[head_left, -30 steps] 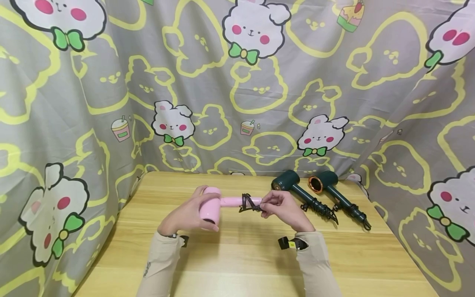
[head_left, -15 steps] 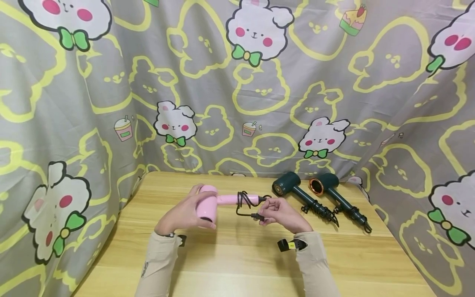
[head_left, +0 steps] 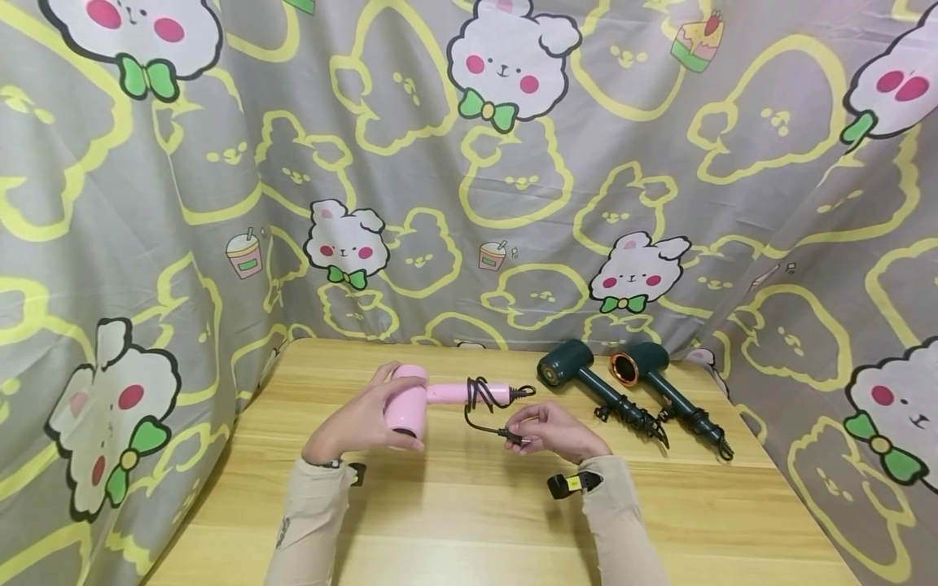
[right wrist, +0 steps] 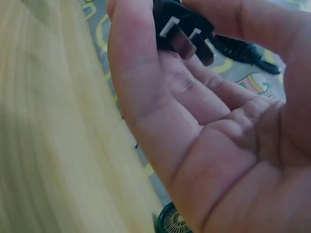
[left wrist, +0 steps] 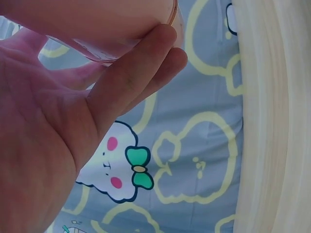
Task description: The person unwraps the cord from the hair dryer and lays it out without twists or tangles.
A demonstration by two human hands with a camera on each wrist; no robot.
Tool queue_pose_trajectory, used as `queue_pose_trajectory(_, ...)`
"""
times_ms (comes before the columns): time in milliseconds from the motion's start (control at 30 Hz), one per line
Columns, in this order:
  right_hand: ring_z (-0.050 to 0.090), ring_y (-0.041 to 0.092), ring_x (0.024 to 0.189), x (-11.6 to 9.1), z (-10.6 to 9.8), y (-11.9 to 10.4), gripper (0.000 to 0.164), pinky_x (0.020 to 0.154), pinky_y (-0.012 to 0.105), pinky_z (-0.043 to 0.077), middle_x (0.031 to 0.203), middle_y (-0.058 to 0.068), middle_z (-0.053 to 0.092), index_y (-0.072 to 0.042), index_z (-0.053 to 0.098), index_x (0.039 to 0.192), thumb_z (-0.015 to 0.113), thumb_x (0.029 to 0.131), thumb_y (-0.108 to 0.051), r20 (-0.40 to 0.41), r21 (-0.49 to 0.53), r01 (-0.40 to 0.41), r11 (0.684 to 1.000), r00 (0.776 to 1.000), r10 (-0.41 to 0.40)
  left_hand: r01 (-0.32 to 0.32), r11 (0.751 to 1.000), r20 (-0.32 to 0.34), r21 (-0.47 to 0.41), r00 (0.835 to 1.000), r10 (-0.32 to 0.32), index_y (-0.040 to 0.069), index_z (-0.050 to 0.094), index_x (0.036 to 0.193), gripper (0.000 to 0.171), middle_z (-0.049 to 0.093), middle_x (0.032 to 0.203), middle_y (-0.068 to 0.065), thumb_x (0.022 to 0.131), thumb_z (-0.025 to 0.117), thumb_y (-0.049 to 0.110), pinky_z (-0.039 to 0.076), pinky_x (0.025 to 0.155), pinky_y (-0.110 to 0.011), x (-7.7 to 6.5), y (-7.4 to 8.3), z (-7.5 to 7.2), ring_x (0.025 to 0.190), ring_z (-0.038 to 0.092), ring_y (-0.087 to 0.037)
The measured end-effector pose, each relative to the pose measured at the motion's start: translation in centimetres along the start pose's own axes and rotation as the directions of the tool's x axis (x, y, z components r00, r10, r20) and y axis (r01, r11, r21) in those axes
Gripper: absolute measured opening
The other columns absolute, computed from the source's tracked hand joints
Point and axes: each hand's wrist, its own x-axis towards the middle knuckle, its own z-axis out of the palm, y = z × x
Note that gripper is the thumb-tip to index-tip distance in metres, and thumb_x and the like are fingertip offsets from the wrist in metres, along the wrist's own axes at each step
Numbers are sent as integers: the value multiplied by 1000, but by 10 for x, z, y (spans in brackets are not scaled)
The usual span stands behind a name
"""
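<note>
A pink hair dryer (head_left: 407, 405) is held over the table by my left hand (head_left: 355, 419), whose fingers and thumb wrap round its barrel. Its handle points right, with a black cord (head_left: 484, 394) wound round it. My right hand (head_left: 553, 431) pinches the black plug (head_left: 515, 437) at the free end of that cord, below and right of the handle. Two flat metal prongs on the plug (right wrist: 182, 29) show in the right wrist view, between thumb and fingers. In the left wrist view the pink barrel (left wrist: 97, 24) fills the top, with fingers along its underside.
Two dark green hair dryers lie at the back right of the wooden table (head_left: 454, 521): one dryer (head_left: 567, 363) nearer the middle, another dryer (head_left: 645, 363) with a copper-coloured ring. Their cords are wrapped round the handles. A printed grey curtain (head_left: 410, 171) hangs round the back and sides.
My right hand has drawn the plug away from the handle's end, down toward me, and a short length of cord has come loose. The left hand with the dryer shifted slightly left.
</note>
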Motion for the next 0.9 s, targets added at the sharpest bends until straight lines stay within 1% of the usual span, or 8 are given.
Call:
queue_pose_trajectory(133, 74, 17, 86, 0, -6, 8, 32, 75, 26, 61, 103, 24, 76, 14, 64, 121, 62, 103, -12, -19, -23, -23, 999, 1000, 23, 5, 1000, 7, -5, 1000, -5, 39, 56, 142, 92, 26, 164, -15, 61, 98, 51, 53, 77, -39, 0, 1, 2, 110, 60, -34)
queue_pose_trajectory(233, 74, 15, 82, 0, -9, 12, 34, 72, 25, 61, 101, 20, 77, 13, 65, 122, 63, 103, -15, -69, -25, -60, 998, 996, 58, 5, 1000, 8, -18, 1000, -4, 41, 56, 141, 91, 26, 164, -12, 61, 99, 45, 52, 76, -37, 1, 2, 4, 111, 60, -34)
queue_pose_trajectory(267, 75, 15, 81, 0, -10, 13, 34, 71, 25, 61, 101, 19, 77, 13, 65, 123, 63, 103, -15, -88, -17, -69, 997, 994, 67, -2, 1000, 8, -17, 1000, 2, 40, 56, 141, 92, 26, 164, -12, 61, 100, 45, 52, 76, -37, 2, 3, 4, 112, 60, -34)
queue_pose_trajectory(433, 74, 15, 80, 0, -14, 18, 33, 74, 25, 61, 100, 13, 75, 13, 64, 124, 61, 103, -12, -144, 47, -63, 997, 987, 69, -26, 1000, 18, -6, 1000, 26, 34, 57, 143, 95, 27, 164, -14, 60, 98, 54, 52, 77, -38, 4, 6, 7, 116, 59, -36)
queue_pose_trajectory(533, 72, 13, 79, 0, -17, 21, 27, 74, 23, 60, 93, 8, 75, 13, 66, 119, 60, 103, -9, -173, 99, -39, 994, 983, 56, -17, 1000, 27, -5, 999, 18, 36, 57, 143, 95, 24, 166, -16, 59, 96, 60, 51, 79, -39, 4, 6, 9, 119, 58, -38)
queue_pose_trajectory(700, 70, 7, 72, -1, -21, 22, 22, 70, 20, 59, 86, 5, 74, 11, 69, 110, 62, 100, -8, -266, 145, -29, 989, 962, 67, -12, 1000, 34, -15, 999, 13, 37, 57, 142, 93, 24, 166, -15, 60, 98, 53, 51, 79, -39, 5, 6, 11, 117, 58, -37)
queue_pose_trajectory(800, 69, 6, 69, -3, -23, 21, 19, 69, 19, 58, 85, 4, 75, 9, 70, 109, 62, 99, -6, -330, 165, -22, 986, 941, 76, -21, 999, 41, -26, 999, 22, 36, 58, 142, 93, 26, 165, -15, 60, 99, 49, 50, 78, -38, 6, 6, 13, 113, 59, -35)
queue_pose_trajectory(900, 68, 4, 70, -5, -25, 19, 17, 69, 18, 58, 85, 2, 75, 5, 70, 110, 57, 102, -5, -370, 166, 4, 986, 927, 58, -35, 999, 46, -24, 998, 36, 34, 58, 142, 93, 28, 163, -16, 60, 99, 49, 50, 78, -37, 7, 6, 14, 112, 58, -33)
